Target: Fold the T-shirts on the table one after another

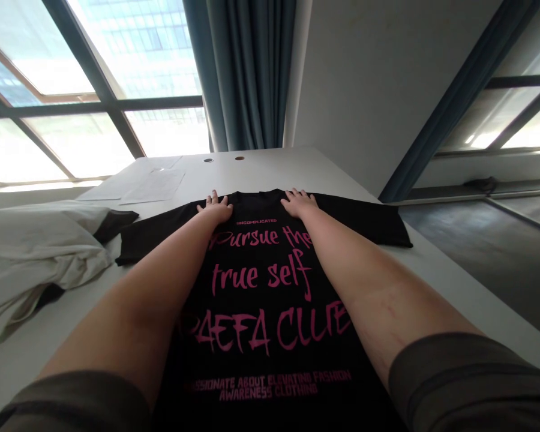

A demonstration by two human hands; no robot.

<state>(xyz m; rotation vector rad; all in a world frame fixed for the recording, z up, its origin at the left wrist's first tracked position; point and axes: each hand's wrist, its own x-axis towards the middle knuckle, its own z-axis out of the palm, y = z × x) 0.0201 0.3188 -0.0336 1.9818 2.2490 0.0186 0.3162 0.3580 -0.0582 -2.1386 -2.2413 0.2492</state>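
A black T-shirt with pink lettering lies spread flat, its collar at the far end and both sleeves stretched out sideways. My left hand rests on its left shoulder beside the collar, fingers spread and palm down. On the opposite shoulder lies my right hand, also flat with the fingers apart. Neither hand grips the cloth. My forearms cover parts of the shirt's sides and some of the print. The hem falls outside the view at the bottom.
The shirt lies on a white table with two round holes near its far edge. To the left is a crumpled white garment with dark trim. Sheets of paper lie behind it. Blue-grey curtains hang beyond the table.
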